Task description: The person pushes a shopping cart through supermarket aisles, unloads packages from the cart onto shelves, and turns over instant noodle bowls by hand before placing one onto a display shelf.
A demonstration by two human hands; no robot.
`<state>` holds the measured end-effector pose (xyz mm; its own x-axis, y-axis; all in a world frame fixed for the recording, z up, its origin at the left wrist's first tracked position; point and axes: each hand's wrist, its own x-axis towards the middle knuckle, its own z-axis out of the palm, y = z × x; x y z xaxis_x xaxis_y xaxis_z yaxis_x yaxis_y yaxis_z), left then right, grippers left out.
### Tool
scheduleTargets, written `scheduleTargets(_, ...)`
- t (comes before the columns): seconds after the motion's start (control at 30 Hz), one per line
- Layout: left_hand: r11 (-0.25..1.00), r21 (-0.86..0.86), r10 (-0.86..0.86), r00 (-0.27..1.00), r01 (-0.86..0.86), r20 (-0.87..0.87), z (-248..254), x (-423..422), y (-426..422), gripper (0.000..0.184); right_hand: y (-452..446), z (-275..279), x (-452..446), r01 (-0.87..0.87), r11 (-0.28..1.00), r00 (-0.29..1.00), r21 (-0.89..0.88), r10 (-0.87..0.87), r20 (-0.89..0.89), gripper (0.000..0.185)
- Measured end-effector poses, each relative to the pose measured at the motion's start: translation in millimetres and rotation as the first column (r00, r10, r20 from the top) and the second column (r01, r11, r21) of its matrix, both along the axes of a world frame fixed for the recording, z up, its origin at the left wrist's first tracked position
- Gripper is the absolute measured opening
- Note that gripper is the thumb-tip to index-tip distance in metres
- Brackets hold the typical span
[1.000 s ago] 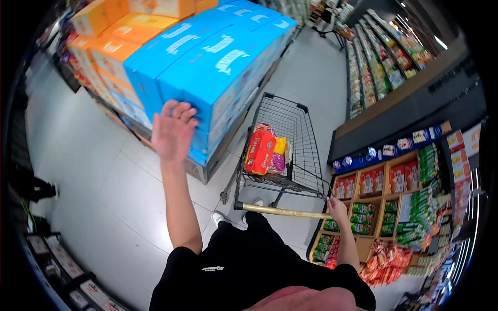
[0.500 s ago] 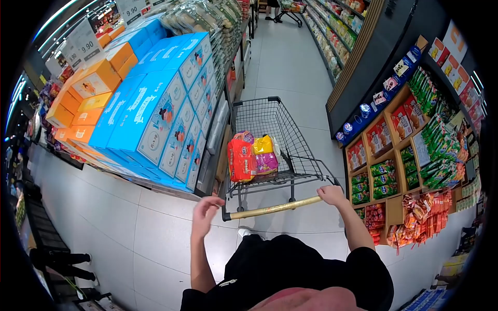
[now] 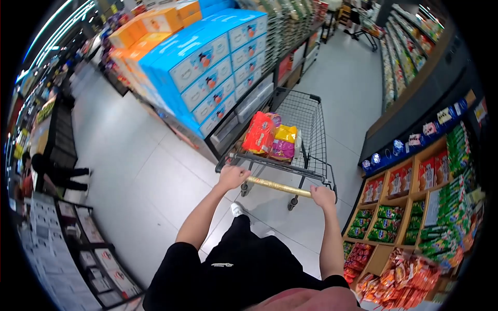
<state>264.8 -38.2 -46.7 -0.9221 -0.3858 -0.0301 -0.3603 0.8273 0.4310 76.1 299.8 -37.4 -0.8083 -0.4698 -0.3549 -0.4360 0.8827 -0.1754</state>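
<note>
Both of my hands are closed around the yellow handlebar of a wire shopping cart [image 3: 282, 185]. My left hand [image 3: 233, 177] grips its left end, and my right hand [image 3: 323, 197] holds the right end. Inside the cart, near the handle side, a red package [image 3: 259, 133] leans beside a yellow and purple package [image 3: 285, 142]. The lower parts of these packages are partly behind the wire mesh.
Stacked blue boxes [image 3: 207, 67] border the cart's left side. On the right stands a wooden snack shelf [image 3: 397, 194] with hanging packets. Ahead, a person's legs [image 3: 354, 23] show by another cart [image 3: 369, 30]. Another person in black [image 3: 62, 172] is at far left.
My left hand has come down from the air onto the handlebar and closed on it. The view has turned left, and the cart now sits at a different angle.
</note>
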Motion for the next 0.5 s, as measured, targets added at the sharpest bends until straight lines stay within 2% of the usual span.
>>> scheduleTargets(0.2, 0.993, 0.026, 0.117, 0.983, -0.115, -0.141, -8.5, 13.7, 15.2, 0.033, 6.4, 3.9, 10.5, -0.025, 0.999, 1.0, 0.036, 0.025, -0.017, 0.064)
scheduleTargets(0.3, 0.994, 0.074, 0.091, 0.989, -0.083, -0.117, -9.8, 26.2, 22.9, 0.027, 14.6, 6.9, 22.1, -0.006, 1.0, 1.0, 0.026, 0.007, -0.026, 0.063)
scheduleTargets(0.5, 0.993, 0.113, 0.054, 0.976, -0.03, -0.212, -14.1, 62.0, 31.1, 0.018, 21.1, 9.6, 55.4, 0.047, 0.994, 0.999, 0.096, -0.047, 0.0, 0.06)
